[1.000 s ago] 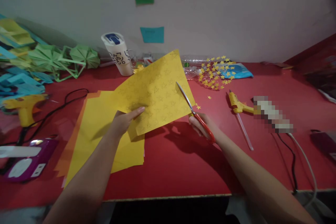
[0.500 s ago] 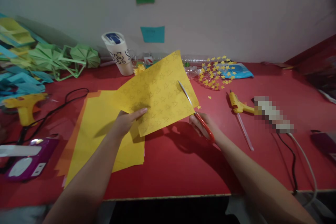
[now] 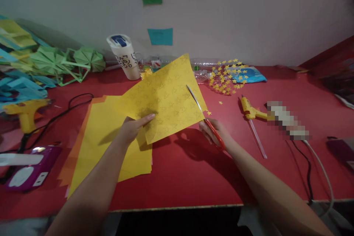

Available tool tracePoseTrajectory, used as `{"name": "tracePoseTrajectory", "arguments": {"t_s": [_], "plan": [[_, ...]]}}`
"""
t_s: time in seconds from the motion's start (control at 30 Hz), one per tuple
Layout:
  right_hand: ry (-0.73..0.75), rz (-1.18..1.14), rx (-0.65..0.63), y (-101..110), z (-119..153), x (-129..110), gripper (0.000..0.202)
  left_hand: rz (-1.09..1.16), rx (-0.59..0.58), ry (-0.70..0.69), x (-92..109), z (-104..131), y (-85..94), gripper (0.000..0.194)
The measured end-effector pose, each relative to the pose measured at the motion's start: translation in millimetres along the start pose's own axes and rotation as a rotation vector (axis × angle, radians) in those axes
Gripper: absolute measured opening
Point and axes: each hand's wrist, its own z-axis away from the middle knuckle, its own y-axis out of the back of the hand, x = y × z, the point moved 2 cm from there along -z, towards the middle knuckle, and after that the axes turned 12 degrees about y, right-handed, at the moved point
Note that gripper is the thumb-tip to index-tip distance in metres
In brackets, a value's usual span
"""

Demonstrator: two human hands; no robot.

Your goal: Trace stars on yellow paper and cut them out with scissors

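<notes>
Pinching starred paper (image 3: 171,97), left hand (image 3: 132,129), right hand (image 3: 221,128) gripping scissors (image 3: 213,131), lidded tumbler (image 3: 125,57), contents hidden

This is a craft workspace of some kind, though whether in a home or a school cannot be told. A long red-topped table (image 3: 171,180) stands against a plain grey wall (image 3: 235,14), and paper craft covers much of it: a stack of yellow and orange paper sheets (image 3: 94,129), a yellow sheet covered in drawn star outlines (image 3: 168,99), small yellow cut-out stars (image 3: 220,102), folded green paper shapes (image 3: 90,59) and tangled blue paper strips (image 3: 22,86). Red-handled metal scissors (image 3: 212,131) and two yellow glue guns (image 3: 250,111), one near each end, supply the tools.
</notes>
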Motion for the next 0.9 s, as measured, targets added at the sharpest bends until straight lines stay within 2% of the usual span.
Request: {"name": "tracePoseTrajectory", "arguments": {"t_s": [0.13,0.27,0.57,0.9], "plan": [[0.019,0.013,-0.003,0.2,-0.5,3.5,0.051,0.027,0.006,0.031,-1.2,-0.6,0.9,0.055],[0.018,0.015,-0.007,0.4,-1.4,6.5,0.050,0.013,-0.051,0.065,-3.8,-2.1,1.3,0.057],[0.036,0.077,-0.011,2.5,-1.5,0.6,0.047,0.020,-0.079,0.099,-7.7,-5.0,3.8,0.058],[0.070,0.027,0.023,1.7,-0.8,-1.3,0.039,0.010,-0.107,0.125,-6.8,-3.8,3.2,0.061]]}}
